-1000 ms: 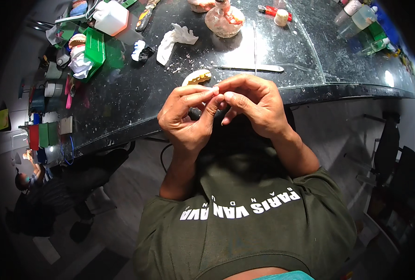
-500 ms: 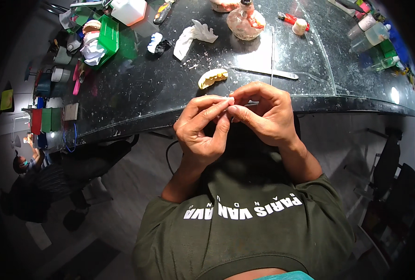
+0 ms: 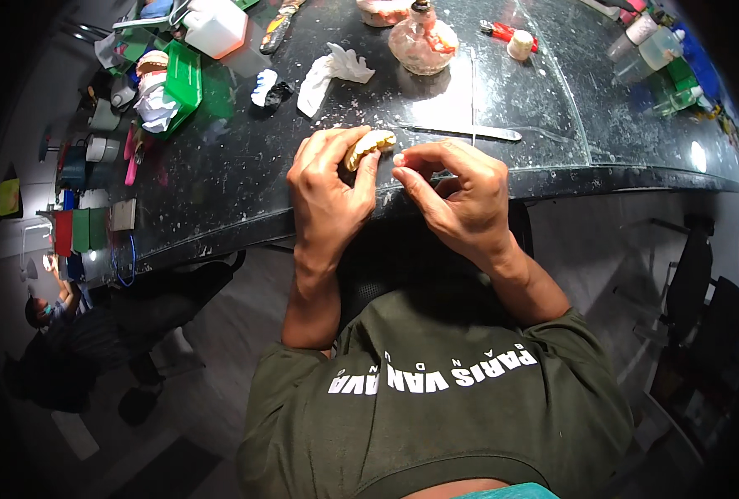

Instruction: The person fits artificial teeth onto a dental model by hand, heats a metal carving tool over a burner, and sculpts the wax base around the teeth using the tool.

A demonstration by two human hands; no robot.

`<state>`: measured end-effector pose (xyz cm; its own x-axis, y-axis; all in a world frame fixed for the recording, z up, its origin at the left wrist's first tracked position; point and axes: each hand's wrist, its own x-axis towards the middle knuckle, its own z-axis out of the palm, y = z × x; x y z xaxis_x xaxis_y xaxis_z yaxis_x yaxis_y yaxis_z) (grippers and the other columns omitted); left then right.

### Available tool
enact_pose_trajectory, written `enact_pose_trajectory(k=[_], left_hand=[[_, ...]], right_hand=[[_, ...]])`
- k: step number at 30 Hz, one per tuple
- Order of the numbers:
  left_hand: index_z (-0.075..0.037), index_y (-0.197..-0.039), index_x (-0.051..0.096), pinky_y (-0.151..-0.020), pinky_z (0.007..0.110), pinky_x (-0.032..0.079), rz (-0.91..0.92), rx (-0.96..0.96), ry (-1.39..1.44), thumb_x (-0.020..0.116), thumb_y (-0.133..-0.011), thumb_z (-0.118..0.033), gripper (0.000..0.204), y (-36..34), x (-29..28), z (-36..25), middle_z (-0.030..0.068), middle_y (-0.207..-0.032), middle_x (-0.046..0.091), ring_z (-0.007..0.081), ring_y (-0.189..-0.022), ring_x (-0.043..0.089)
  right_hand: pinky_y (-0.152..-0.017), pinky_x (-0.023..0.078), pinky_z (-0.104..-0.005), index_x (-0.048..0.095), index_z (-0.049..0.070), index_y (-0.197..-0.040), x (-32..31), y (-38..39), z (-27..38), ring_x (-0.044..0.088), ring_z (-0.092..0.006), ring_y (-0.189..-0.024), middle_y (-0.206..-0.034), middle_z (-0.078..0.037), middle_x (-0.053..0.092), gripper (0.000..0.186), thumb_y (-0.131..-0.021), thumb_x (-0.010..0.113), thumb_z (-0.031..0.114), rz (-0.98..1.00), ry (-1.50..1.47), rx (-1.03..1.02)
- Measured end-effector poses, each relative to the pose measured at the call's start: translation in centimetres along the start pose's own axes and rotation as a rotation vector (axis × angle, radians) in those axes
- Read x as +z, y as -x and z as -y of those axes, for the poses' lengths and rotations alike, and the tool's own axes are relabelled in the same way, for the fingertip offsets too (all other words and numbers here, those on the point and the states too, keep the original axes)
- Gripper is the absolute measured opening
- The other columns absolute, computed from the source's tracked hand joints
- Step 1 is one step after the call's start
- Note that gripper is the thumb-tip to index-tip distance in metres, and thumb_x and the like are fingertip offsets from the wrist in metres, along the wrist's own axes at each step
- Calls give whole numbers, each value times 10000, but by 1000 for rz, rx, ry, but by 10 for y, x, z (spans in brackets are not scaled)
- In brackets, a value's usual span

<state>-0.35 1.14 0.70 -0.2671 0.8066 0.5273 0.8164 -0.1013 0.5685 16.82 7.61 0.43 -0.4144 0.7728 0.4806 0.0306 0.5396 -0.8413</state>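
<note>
A cream-yellow dental cast [image 3: 373,144], curved like a tooth arch, is gripped between the thumb and fingers of my left hand [image 3: 326,185], just over the bench's front edge. Close to its right end, my right hand [image 3: 463,190] pinches a tiny pinkish-white piece [image 3: 399,160] between thumb and forefinger. The piece is too small to name, and a narrow gap parts it from the cast. Beyond my right hand lies a metal spatula [image 3: 469,131] on the dark bench [image 3: 245,166].
Crumpled white tissue [image 3: 326,81] and a glass spirit lamp [image 3: 421,46] smeared with pink stand farther back. A red lighter [image 3: 502,33] lies to the right. At left are a green box [image 3: 188,83] and a white jug [image 3: 216,27]. Another person [image 3: 49,308] sits far left.
My hands were together at the small piece; now they are apart. My left hand has picked up the cast from the bench, and the piece stays in my right hand.
</note>
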Motion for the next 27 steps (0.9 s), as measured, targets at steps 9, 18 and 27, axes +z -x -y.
enact_pose_trajectory(k=[9, 18, 27], left_hand=[[62, -1224, 718, -830, 268, 631, -50, -178, 346, 754, -890, 93, 337, 23, 0, -27, 133, -1188, 661, 209, -1041, 737], [103, -1287, 630, -892, 268, 623, 16, -353, 749, 687, -929, 129, 363, 30, 2, -22, 186, -1244, 686, 221, -1058, 738], [119, -1281, 612, -896, 276, 625, 39, -395, 828, 696, -934, 110, 358, 32, -1, -20, 227, -1189, 719, 210, -1032, 741]], right_hand=[[-582, 563, -306, 762, 11, -968, 3, 3, -2, 743, -225, -714, -876, -122, 762, 136, -847, 824, 26, -56, -46, -45], [-579, 571, -299, 771, 5, -975, 6, 5, -5, 753, -216, -733, -884, -132, 773, 153, -840, 843, 19, -89, 3, -137], [-607, 572, -329, 770, -4, -960, 9, 7, -5, 746, -242, -720, -866, -138, 766, 157, -825, 848, 9, -87, 36, -144]])
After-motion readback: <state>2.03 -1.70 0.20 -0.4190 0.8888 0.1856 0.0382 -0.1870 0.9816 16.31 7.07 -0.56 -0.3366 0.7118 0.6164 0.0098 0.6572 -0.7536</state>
